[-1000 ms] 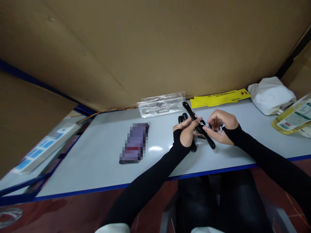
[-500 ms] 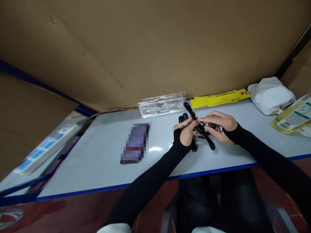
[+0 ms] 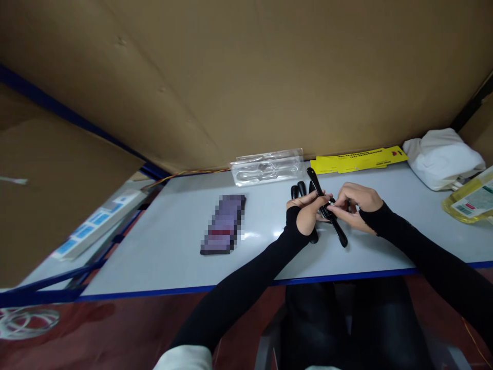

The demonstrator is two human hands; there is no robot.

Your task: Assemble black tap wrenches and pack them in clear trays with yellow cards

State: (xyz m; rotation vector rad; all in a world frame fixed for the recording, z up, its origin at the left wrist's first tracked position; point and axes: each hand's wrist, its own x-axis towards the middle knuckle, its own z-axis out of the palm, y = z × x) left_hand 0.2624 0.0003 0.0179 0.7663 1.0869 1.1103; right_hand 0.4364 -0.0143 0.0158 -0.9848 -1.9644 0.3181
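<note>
A black spokeshave [image 3: 339,234] with two handles is held tilted above the table. My left hand [image 3: 307,216] is closed around its middle, thumb on top. My right hand [image 3: 356,203] has its thumb and fingertips pinched together at the centre of the tool, where a tiny bright spot shows; what they grip is too small to make out. Under and beside my left hand lie more black handles [image 3: 301,189], partly hidden by the hand.
Clear plastic blister trays [image 3: 265,172] and yellow printed cards [image 3: 358,160] lie along the back wall. A phone-like pixelated object [image 3: 223,223] is to the left. A white cloth bundle [image 3: 442,156] and a bottle of yellow liquid [image 3: 472,198] stand right. A power strip [image 3: 98,226] is far left.
The view has shifted, so the table's contents appear further right. My right fingertips have closed in on the middle of the spokeshave, which my left hand still holds.
</note>
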